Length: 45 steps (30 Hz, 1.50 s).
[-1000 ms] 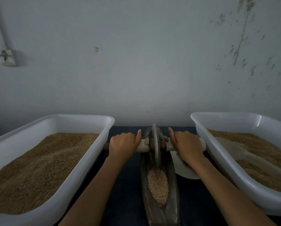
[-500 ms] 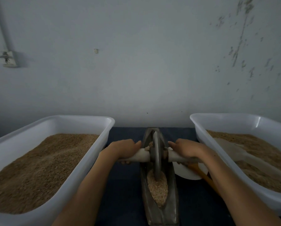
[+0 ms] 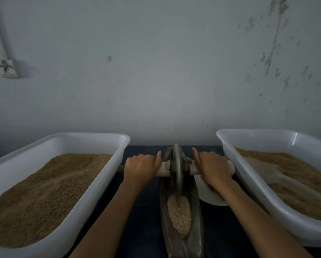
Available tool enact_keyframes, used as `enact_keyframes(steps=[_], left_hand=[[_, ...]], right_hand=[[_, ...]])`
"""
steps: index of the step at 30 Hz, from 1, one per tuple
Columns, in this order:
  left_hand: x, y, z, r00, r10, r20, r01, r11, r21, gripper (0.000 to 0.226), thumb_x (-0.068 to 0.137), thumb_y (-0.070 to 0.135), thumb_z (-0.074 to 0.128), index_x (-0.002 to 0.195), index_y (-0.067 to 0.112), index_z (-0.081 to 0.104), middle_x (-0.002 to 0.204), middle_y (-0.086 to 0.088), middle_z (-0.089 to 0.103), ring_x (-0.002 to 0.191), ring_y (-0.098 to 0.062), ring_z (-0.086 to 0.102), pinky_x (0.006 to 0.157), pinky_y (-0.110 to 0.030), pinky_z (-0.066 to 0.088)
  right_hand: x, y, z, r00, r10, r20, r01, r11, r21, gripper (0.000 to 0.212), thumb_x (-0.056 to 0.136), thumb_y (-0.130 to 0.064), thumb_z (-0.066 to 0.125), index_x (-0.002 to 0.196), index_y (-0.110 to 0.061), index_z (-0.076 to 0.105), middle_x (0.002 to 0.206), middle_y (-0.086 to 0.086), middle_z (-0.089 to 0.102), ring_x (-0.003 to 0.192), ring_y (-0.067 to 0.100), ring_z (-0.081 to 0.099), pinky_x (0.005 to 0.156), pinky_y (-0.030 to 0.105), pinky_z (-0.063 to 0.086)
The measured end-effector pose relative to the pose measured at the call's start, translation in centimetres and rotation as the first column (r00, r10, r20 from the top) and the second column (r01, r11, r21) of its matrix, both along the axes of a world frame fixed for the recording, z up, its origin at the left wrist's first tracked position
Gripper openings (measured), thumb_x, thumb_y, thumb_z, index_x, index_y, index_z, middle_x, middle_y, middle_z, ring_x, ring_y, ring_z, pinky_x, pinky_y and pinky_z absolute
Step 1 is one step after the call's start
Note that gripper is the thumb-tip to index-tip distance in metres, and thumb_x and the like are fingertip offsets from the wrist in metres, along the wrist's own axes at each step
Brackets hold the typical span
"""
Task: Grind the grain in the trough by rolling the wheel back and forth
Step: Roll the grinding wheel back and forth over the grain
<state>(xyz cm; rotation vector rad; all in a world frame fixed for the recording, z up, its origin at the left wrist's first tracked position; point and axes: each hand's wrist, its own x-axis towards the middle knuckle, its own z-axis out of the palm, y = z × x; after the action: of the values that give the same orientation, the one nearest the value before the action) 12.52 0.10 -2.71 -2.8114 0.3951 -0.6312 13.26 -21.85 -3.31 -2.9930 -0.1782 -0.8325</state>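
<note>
The wheel (image 3: 176, 167) stands up in the far end of the long trough (image 3: 198, 233), right between my hands. My left hand (image 3: 140, 167) grips the handle (image 3: 163, 168) on one side and my right hand (image 3: 212, 167) grips the other side. The grain (image 3: 179, 215) lies nearer me. Big white tubs (image 3: 92, 183) sit on both sides.

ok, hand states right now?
Left hand: gripping the axle left of the wheel.
Right hand: gripping the axle right of the wheel.

dim, bluish, soft light throughout; corners darken, edges bow from the wide-angle lens.
</note>
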Motion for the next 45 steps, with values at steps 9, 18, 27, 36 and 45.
enact_keyframes(steps=[9, 18, 27, 36, 45], left_hand=[[0.3, -0.1, 0.0, 0.999, -0.025, -0.041, 0.027, 0.999, 0.039, 0.074, 0.093, 0.029, 0.053, 0.148, 0.009, 0.007, 0.107, -0.009, 0.057, 0.079, -0.018, 0.056, 0.06, -0.029, 0.038], [1.4, 0.4, 1.4, 0.787, -0.102, -0.608, -0.197, 0.893, -0.405, 0.05, 0.1, 0.043, 0.021, 0.078, 0.012, 0.053, 0.067, -0.005, 0.061, 0.057, -0.015, 0.055, 0.076, -0.033, 0.046], [0.5, 0.3, 1.5, 0.947, 0.019, -0.321, -0.077, 0.983, -0.168, 0.045, 0.099, 0.034, 0.039, 0.133, 0.004, 0.035, 0.111, -0.013, 0.056, 0.09, -0.025, 0.056, 0.067, -0.034, 0.037], [0.3, 0.4, 1.3, 0.977, -0.134, -0.165, 0.087, 0.961, -0.262, 0.035, 0.099, 0.048, 0.029, 0.107, 0.026, 0.055, 0.085, 0.002, 0.058, 0.074, -0.015, 0.054, 0.062, -0.03, 0.033], [-1.7, 2.1, 1.9, 0.86, -0.354, -0.368, 0.248, 0.92, -0.303, 0.048, 0.085, 0.031, 0.062, 0.125, 0.026, 0.037, 0.116, 0.005, 0.054, 0.095, -0.011, 0.054, 0.079, -0.027, 0.041]], right_hand=[[0.4, -0.4, 0.2, 0.995, 0.059, -0.081, -0.062, 0.997, -0.038, 0.037, 0.105, -0.032, 0.026, 0.12, -0.015, 0.055, 0.096, 0.008, 0.064, 0.088, 0.028, 0.062, 0.065, 0.033, 0.038], [1.7, -0.8, 1.2, 0.822, 0.059, -0.567, -0.014, 0.996, 0.083, 0.025, 0.103, -0.03, 0.034, 0.095, -0.015, 0.053, 0.096, 0.005, 0.064, 0.09, 0.023, 0.062, 0.076, 0.039, 0.046], [0.8, -0.6, 1.1, 0.941, 0.083, -0.327, -0.047, 0.992, 0.116, 0.047, 0.104, -0.043, 0.021, 0.069, -0.022, 0.046, 0.067, -0.004, 0.05, 0.067, 0.017, 0.053, 0.059, 0.033, 0.035], [-0.5, 0.0, 1.1, 0.984, 0.052, -0.17, -0.03, 0.991, 0.132, 0.055, 0.102, -0.049, 0.02, 0.07, -0.018, 0.052, 0.077, 0.004, 0.06, 0.08, 0.028, 0.061, 0.065, 0.035, 0.037], [-4.0, -1.8, 1.7, 0.98, 0.186, -0.069, -0.176, 0.975, 0.132, 0.023, 0.101, -0.037, 0.038, 0.109, -0.022, 0.052, 0.111, -0.002, 0.052, 0.104, 0.018, 0.048, 0.087, 0.035, 0.036]])
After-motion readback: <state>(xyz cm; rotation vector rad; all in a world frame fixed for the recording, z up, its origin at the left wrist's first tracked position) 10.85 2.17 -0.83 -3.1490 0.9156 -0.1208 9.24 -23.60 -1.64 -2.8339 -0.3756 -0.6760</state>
